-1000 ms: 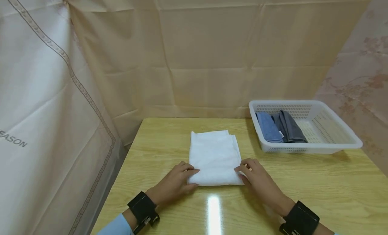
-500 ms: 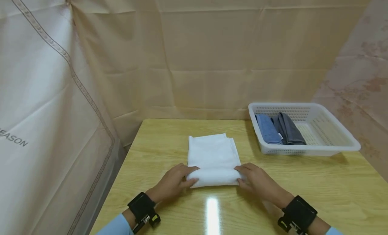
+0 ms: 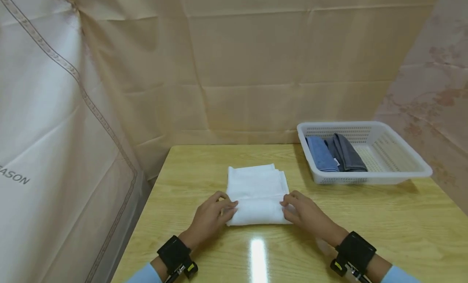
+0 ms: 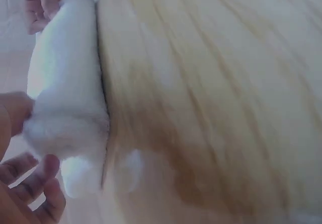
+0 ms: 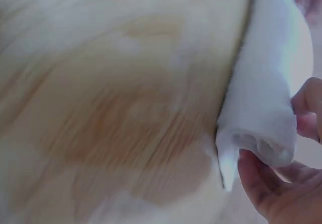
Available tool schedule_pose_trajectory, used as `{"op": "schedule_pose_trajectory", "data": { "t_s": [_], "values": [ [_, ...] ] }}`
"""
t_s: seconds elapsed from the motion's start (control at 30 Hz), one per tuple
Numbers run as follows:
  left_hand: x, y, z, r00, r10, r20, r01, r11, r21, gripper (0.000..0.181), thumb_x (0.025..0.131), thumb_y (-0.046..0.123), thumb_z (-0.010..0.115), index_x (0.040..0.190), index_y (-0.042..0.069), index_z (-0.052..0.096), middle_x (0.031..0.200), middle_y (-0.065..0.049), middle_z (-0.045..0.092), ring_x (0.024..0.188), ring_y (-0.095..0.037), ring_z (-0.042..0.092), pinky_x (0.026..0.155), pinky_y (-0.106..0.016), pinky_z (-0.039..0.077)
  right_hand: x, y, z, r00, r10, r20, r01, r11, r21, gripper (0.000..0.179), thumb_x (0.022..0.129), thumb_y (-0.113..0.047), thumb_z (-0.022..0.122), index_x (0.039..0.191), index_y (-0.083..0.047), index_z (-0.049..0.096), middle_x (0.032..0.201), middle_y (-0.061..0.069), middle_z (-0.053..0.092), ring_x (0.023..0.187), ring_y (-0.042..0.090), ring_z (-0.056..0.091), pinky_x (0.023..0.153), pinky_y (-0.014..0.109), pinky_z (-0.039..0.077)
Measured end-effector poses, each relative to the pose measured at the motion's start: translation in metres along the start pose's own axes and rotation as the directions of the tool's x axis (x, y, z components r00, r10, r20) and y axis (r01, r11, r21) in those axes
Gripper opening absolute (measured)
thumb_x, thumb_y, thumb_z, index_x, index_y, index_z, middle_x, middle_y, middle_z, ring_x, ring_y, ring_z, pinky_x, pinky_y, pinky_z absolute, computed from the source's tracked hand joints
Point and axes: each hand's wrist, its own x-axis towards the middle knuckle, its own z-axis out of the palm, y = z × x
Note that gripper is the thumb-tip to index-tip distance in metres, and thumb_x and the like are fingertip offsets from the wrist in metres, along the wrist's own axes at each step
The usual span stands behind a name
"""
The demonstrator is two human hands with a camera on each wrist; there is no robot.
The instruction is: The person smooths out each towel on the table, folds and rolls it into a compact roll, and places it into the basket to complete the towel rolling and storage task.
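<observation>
A white towel point(image 3: 257, 183) lies folded on the table, its near edge turned into a thick roll; the part beyond is flat. My left hand point(image 3: 211, 214) grips the left end of this roll, thumb and fingers curled at it. At the right end, my right hand point(image 3: 306, 216) holds the roll the same way. The right wrist view shows the spiral of layers in the towel's roll point(image 5: 264, 93), with fingertips point(image 5: 251, 171) right at its end. In the left wrist view, fingers point(image 4: 37, 178) sit close under the rolled towel point(image 4: 68, 78).
At the back right of the wooden table point(image 3: 197, 165) stands a white perforated basket point(image 3: 409, 175). On its left side lie a folded blue cloth point(image 3: 321, 153) and a folded dark grey cloth point(image 3: 349, 153). A beige curtain point(image 3: 248, 72) hangs behind the table.
The towel's near edge has been rolled up and away from me; a plump roll now lies where it was flatter one second ago. Both hands stay at its ends, fingers shifted slightly.
</observation>
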Motion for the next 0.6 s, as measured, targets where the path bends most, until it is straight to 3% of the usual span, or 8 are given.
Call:
{"op": "schedule_pose_trajectory", "data": {
  "t_s": [0.1,0.17,0.23,0.4,0.5,0.6],
  "values": [
    [-0.001,0.001,0.002,0.994,0.077,-0.075,-0.069,0.992,0.104,0.008,0.094,0.026,0.078,0.089,0.022,0.072,0.103,0.008,0.063,0.084,-0.005,0.059,0.064,-0.017,0.05,-0.004,-0.003,0.0,0.994,-0.102,-0.041,0.093,0.98,-0.177,0.02,0.09,-0.025,0.08,0.104,-0.013,0.074,0.116,0.006,0.059,0.096,0.018,0.058,0.078,0.037,0.054],
    [-0.002,0.0,0.0,0.991,0.115,-0.076,-0.101,0.98,0.17,0.011,0.091,0.028,0.081,0.093,0.021,0.074,0.103,0.007,0.065,0.086,-0.008,0.059,0.065,-0.018,0.051,-0.006,-0.003,-0.001,0.988,-0.147,-0.051,0.129,0.958,-0.258,0.039,0.081,-0.035,0.088,0.109,-0.011,0.076,0.12,0.008,0.057,0.1,0.022,0.057,0.08,0.04,0.054],
    [-0.003,-0.001,-0.003,0.99,0.138,-0.042,-0.124,0.964,0.236,0.025,0.085,0.037,0.085,0.101,0.02,0.076,0.107,0.006,0.067,0.086,-0.011,0.057,0.065,-0.02,0.05,-0.008,-0.002,0.0,0.982,-0.184,-0.035,0.163,0.933,-0.32,0.057,0.074,-0.04,0.093,0.117,-0.008,0.075,0.121,0.008,0.057,0.105,0.025,0.056,0.085,0.044,0.053],
    [-0.004,0.001,-0.01,0.988,0.117,0.106,-0.143,0.944,0.297,0.058,0.079,0.044,0.089,0.126,0.016,0.072,0.123,0.001,0.068,0.098,-0.016,0.06,0.077,-0.028,0.054,-0.008,-0.001,-0.001,0.97,-0.244,0.008,0.231,0.903,-0.362,0.06,0.073,-0.026,0.093,0.122,0.0,0.07,0.118,0.011,0.064,0.109,0.028,0.059,0.093,0.047,0.051],
    [-0.003,0.0,-0.011,0.987,0.092,0.132,-0.123,0.959,0.256,0.053,0.084,0.033,0.086,0.131,0.016,0.069,0.124,0.002,0.068,0.1,-0.013,0.06,0.078,-0.026,0.054,-0.008,-0.002,-0.003,0.974,-0.225,0.014,0.216,0.914,-0.344,0.054,0.077,-0.02,0.089,0.122,0.003,0.069,0.115,0.012,0.066,0.107,0.028,0.062,0.094,0.047,0.052],
    [-0.002,-0.003,-0.011,0.989,0.06,0.136,-0.085,0.978,0.189,0.047,0.089,0.033,0.081,0.13,0.016,0.069,0.123,0.002,0.069,0.096,-0.011,0.06,0.074,-0.024,0.053,-0.006,-0.002,-0.006,0.986,-0.164,0.042,0.169,0.947,-0.274,0.049,0.082,-0.018,0.084,0.124,0.004,0.068,0.114,0.012,0.067,0.105,0.027,0.064,0.091,0.045,0.054]
  ]
}}
